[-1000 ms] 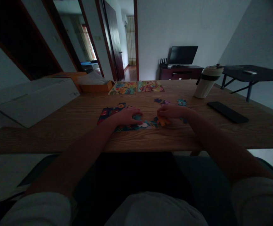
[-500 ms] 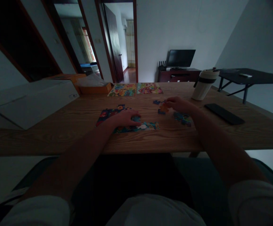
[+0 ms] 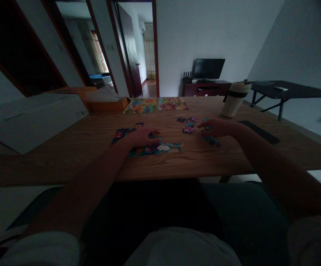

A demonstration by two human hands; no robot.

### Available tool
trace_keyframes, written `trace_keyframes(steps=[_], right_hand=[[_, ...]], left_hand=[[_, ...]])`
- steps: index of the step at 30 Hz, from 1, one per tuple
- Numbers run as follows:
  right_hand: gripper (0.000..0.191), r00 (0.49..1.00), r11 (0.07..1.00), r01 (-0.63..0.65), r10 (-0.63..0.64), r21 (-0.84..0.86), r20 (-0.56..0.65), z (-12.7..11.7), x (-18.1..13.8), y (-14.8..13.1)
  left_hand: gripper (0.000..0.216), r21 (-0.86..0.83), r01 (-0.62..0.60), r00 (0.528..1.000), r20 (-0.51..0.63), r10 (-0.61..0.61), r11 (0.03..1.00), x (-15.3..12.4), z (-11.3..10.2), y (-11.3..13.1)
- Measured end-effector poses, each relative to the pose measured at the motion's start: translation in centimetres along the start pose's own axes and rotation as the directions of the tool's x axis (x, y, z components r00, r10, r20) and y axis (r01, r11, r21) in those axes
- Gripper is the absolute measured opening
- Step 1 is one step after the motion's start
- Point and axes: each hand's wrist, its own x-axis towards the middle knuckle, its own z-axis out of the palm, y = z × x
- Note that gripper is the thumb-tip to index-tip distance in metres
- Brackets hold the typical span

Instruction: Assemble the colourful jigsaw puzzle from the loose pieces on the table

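Observation:
A partly assembled jigsaw puzzle (image 3: 164, 147) with dark blue, teal and white areas lies on the wooden table. Over its middle rests my left hand (image 3: 143, 137), fingers curved and thumb apart, a bluish bit of puzzle showing in the gap. The fingers cover part of the picture. To the right, my right hand (image 3: 218, 128) hovers over loose puzzle pieces (image 3: 211, 141), its fingers spread and nothing visibly gripped. Left of its fingertips lie pink and teal puzzle pieces (image 3: 188, 126), along with a dark puzzle piece (image 3: 180, 119).
Two colourful picture sheets (image 3: 173, 104) lie at the table's far edge, near an orange box (image 3: 107, 105) holding plastic. A white box (image 3: 38, 120) stands at left. On the right are a tumbler (image 3: 234, 100) and a dark flat object (image 3: 260, 132).
My right hand has shifted right and its fingers have spread. The orange piece under its fingertips is no longer visible, and pink pieces show there. My left hand stays over the puzzle.

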Motion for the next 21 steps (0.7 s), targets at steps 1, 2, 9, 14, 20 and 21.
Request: trace_keyframes(steps=[1,2,9,14,20,21], right_hand=[[0.044,1.0,0.999,0.009,-0.009,-0.044,0.009,0.3,-0.9,0.6],[0.045,1.0,0.996,0.023,-0.023,-0.084,0.005,0.8,-1.8,1.1],[0.045,0.987,0.992,0.073,-0.087,-0.102,-0.137,3.0,-8.4,1.6],[0.041,0.985,0.997,0.072,-0.069,0.012,-0.158,3.3,-11.4,0.0],[0.033,0.986,0.995,0.066,-0.053,0.08,-0.158,3.4,-13.0,-2.2],[0.032,0.987,0.993,0.064,-0.049,0.095,-0.151,3.3,-13.1,-2.4]], left_hand=[[0.058,0.004,0.0,1.0,-0.001,0.0,1.0,0.0,0.0,0.1],[0.057,0.008,-0.002,1.0,-0.002,0.002,1.0,0.0,-0.1,0.1],[0.047,0.019,-0.01,0.999,-0.03,0.011,1.0,-0.2,-0.4,0.2],[0.047,0.036,-0.023,0.999,-0.034,0.024,0.999,0.0,-0.3,-0.1],[0.047,0.056,0.015,1.0,-0.013,-0.014,0.998,-0.2,-0.5,0.3],[0.047,0.057,0.014,1.0,-0.013,-0.013,0.998,-0.3,-0.6,0.3]])
